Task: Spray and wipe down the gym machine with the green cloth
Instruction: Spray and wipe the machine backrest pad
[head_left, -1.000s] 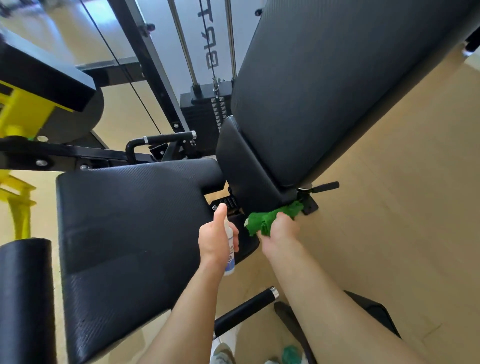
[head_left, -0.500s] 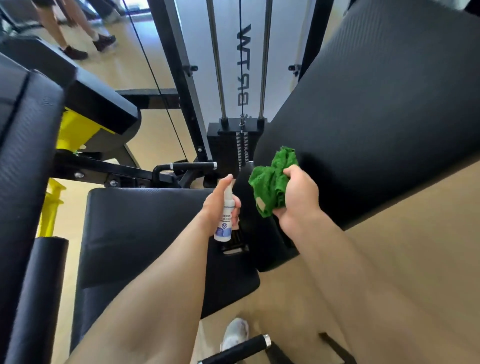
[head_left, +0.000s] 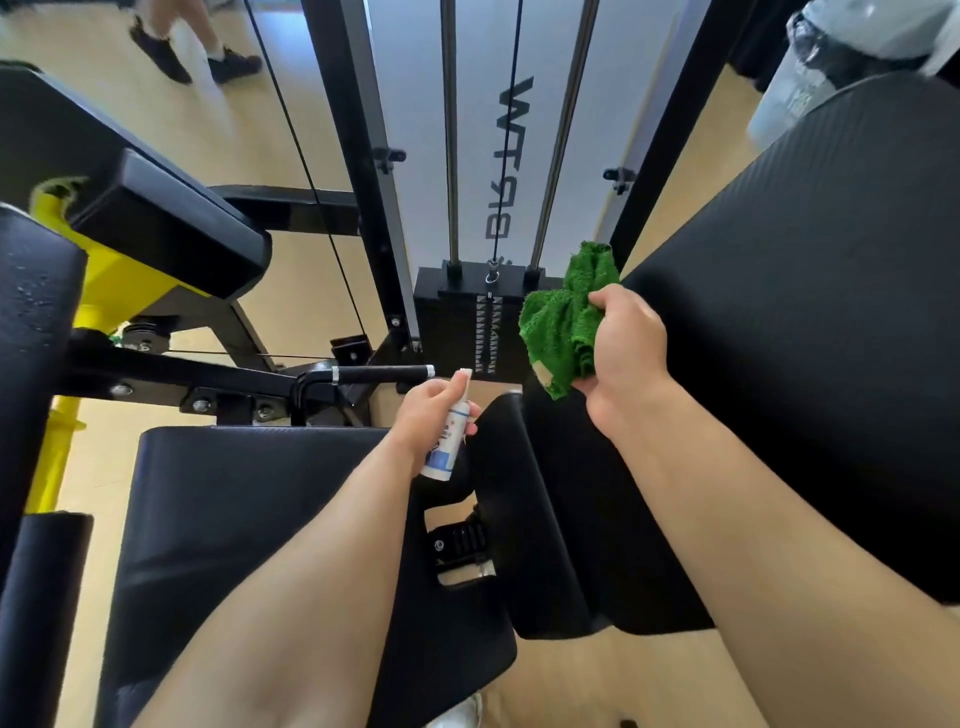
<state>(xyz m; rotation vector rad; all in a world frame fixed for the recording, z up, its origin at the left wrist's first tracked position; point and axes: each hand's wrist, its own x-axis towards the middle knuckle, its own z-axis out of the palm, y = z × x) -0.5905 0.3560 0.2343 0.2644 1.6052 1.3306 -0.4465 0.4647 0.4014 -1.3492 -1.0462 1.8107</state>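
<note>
The gym machine (head_left: 805, 338) fills the view, its back pad at right and seat pad (head_left: 249, 519) at lower left. The right hand (head_left: 626, 348) grips the bunched green cloth (head_left: 563, 322) beside the back pad's edge. The left hand (head_left: 428, 415) curls round a small spray bottle (head_left: 447, 447) above the seat pad.

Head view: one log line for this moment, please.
left hand: holds spray bottle near seat pad | right hand: grips green cloth beside back pad | cloth-pad contact: cannot tell

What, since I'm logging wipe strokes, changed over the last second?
The right hand lifted the green cloth from the bottom end of the back pad up to its side edge, near the weight stack. The left hand rose too. Both grips stayed: right on the cloth, left on the spray bottle.
</note>
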